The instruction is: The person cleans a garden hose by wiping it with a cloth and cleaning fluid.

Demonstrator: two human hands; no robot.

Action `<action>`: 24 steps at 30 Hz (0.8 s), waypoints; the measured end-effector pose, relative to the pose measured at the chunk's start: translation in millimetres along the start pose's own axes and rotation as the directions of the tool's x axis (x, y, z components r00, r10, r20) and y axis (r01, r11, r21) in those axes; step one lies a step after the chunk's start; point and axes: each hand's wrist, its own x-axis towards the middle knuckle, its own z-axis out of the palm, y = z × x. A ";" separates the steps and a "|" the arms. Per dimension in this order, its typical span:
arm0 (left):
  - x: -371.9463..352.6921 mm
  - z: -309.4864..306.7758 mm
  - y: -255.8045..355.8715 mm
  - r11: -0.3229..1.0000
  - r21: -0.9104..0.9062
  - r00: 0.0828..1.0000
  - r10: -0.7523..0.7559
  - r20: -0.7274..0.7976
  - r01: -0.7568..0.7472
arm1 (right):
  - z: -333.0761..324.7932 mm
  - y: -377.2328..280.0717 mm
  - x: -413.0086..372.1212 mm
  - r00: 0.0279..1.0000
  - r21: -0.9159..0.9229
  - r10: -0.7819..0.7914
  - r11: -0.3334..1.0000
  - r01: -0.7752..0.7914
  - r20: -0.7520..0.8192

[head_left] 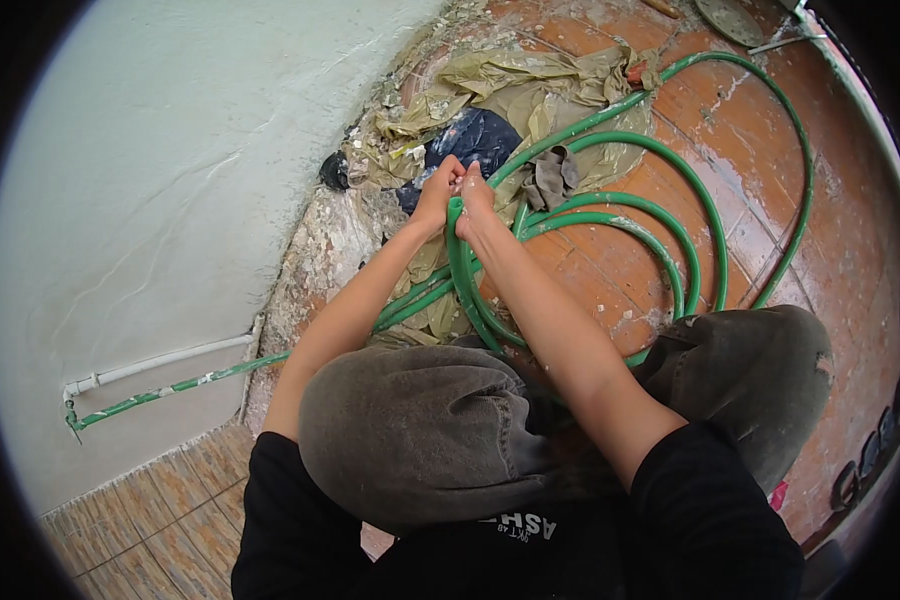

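Observation:
A green hose [460, 262], smeared with white, rises between my forearms, its cut open end standing between my two hands. My left hand [434, 200] is closed, with its fingertips pinched together just beyond that end; a small pale bit shows there, too small to name. Against the hose's right side, my right hand [478, 200] is closed and seems to grip it near the end, its thumb and fingertips meeting those of the left. Most of the fingers are hidden behind the hands. More loops of hose spread over the floor to the right.
Crumpled tan plastic sheeting [530, 85], a dark blue bag [482, 138] and a grey rag [550, 178] lie ahead on stained orange tiles [760, 180]. A pale wall [170, 170] with a white pipe [170, 362] stands left. Sandals [870, 450] lie far right.

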 end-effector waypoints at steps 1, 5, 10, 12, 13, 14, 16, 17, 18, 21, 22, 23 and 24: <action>2.1 2.1 -3.1 0.999 -0.041 0.999 0.007 -0.044 -0.009 | 1.2 -2.1 -1.2 0.999 0.004 0.032 0.999 -0.032 -0.026; 6.7 -5.6 -6.1 0.908 -0.372 0.976 -0.217 -0.023 0.193 | -0.7 3.2 -12.9 0.972 -0.101 -0.068 0.991 0.093 0.226; -3.1 4.4 -1.6 0.875 -0.453 0.983 -0.184 0.020 0.173 | 3.5 -1.6 -13.5 0.997 -0.033 -0.054 0.998 0.056 0.063; -4.9 3.2 7.2 0.862 -0.484 0.988 -0.126 0.084 0.151 | 2.6 -6.5 -15.3 1.000 -0.074 -0.010 0.997 0.011 0.008; -6.4 2.1 12.5 0.863 -0.482 0.989 -0.125 0.082 0.149 | 1.9 -5.6 -14.0 0.998 -0.069 -0.050 0.996 0.052 0.031; -7.3 1.5 18.1 0.833 -0.516 0.980 -0.178 0.090 0.199 | 1.8 -4.4 -12.6 0.994 -0.061 -0.090 0.994 0.093 0.054; -7.0 -0.3 26.5 0.798 -0.549 0.968 -0.228 0.104 0.247 | 2.6 8.4 -4.4 0.964 -0.026 -0.210 0.976 0.217 0.163; -7.0 -1.9 29.7 0.738 -0.588 0.935 -0.339 0.100 0.331 | 2.3 15.2 0.6 0.908 0.018 -0.324 0.943 0.331 0.264; -6.6 -2.5 27.7 0.665 -0.626 0.889 -0.447 0.102 0.406 | 4.6 15.3 1.1 0.922 0.027 -0.288 0.956 0.291 0.258; -7.5 -0.5 17.5 0.587 -0.669 0.873 -0.441 0.209 0.457 | -4.3 11.0 -2.0 0.934 -0.049 -0.235 0.965 0.257 0.268; -3.3 0.0 2.7 0.589 -0.666 0.873 -0.440 0.210 0.457 | -2.6 12.5 4.2 0.934 -0.045 -0.237 0.965 0.258 0.268; 0.0 1.7 -12.4 0.616 -0.649 0.892 -0.354 0.280 0.448 | -0.8 14.4 10.6 0.951 -0.072 -0.256 0.960 0.272 0.174; -1.4 2.4 -10.1 0.640 -0.634 0.899 -0.265 0.348 0.434 | 0.5 14.6 11.0 0.958 -0.102 -0.275 0.954 0.282 0.079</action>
